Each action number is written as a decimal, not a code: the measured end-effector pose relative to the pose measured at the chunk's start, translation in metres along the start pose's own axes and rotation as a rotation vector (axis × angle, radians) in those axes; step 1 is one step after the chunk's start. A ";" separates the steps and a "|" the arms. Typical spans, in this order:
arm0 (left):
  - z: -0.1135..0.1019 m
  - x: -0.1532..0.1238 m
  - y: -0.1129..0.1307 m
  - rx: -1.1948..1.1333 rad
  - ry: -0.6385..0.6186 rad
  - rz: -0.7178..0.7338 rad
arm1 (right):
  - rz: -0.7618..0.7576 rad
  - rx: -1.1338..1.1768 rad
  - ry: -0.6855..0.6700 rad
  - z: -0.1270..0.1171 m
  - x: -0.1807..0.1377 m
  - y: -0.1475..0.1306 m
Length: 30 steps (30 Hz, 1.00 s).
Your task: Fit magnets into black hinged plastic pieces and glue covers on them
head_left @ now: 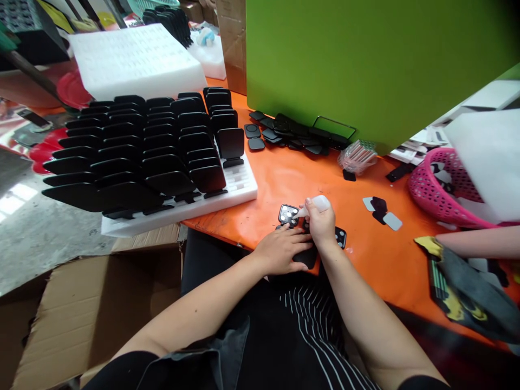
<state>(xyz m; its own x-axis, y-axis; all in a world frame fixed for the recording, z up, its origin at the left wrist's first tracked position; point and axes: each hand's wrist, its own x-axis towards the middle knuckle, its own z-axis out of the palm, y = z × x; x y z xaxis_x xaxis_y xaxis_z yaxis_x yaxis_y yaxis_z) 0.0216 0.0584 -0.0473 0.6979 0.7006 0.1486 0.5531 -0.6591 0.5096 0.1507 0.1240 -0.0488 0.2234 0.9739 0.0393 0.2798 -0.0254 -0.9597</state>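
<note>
My right hand (pixel 322 223) is closed around a white squeeze bottle (pixel 320 203), its narrow nozzle tilted down to the left. The nozzle tip is over a small black square part (pixel 288 214) dotted with white spots. Fingers spread, my left hand (pixel 284 250) lies flat on a black piece (pixel 307 257) at the table's near edge. A second black part with pale dots (pixel 340 237) shows to the right of my right wrist. What lies beneath my left palm is partly hidden.
On the left, a white foam tray (pixel 239 189) holds rows of black panels (pixel 162 146). Black square pieces (pixel 284 130) lie along a green board (pixel 365 65). Right are loose squares (pixel 392 221), a pink basket (pixel 439 203) and another person's gloved hand (pixel 475 287). A cardboard box (pixel 69 309) stands below left.
</note>
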 end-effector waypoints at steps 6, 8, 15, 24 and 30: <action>-0.001 0.000 0.001 0.011 -0.001 -0.018 | 0.000 0.011 -0.036 0.004 -0.001 0.002; -0.002 0.000 0.001 0.011 0.003 -0.016 | -0.010 -0.011 -0.029 0.005 -0.002 0.002; 0.003 -0.001 0.000 0.015 -0.006 -0.032 | 0.051 0.132 -0.002 -0.007 0.006 0.004; 0.005 -0.002 -0.002 0.029 -0.015 -0.038 | 0.028 0.103 0.153 -0.044 0.014 0.016; 0.006 0.000 -0.003 0.033 -0.035 -0.034 | 0.015 -0.009 0.156 -0.040 0.010 0.018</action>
<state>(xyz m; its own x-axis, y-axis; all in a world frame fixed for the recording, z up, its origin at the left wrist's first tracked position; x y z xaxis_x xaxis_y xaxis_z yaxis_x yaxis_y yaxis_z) 0.0227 0.0587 -0.0537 0.6937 0.7132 0.1011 0.5914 -0.6440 0.4853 0.1951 0.1247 -0.0544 0.3696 0.9267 0.0680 0.2830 -0.0426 -0.9582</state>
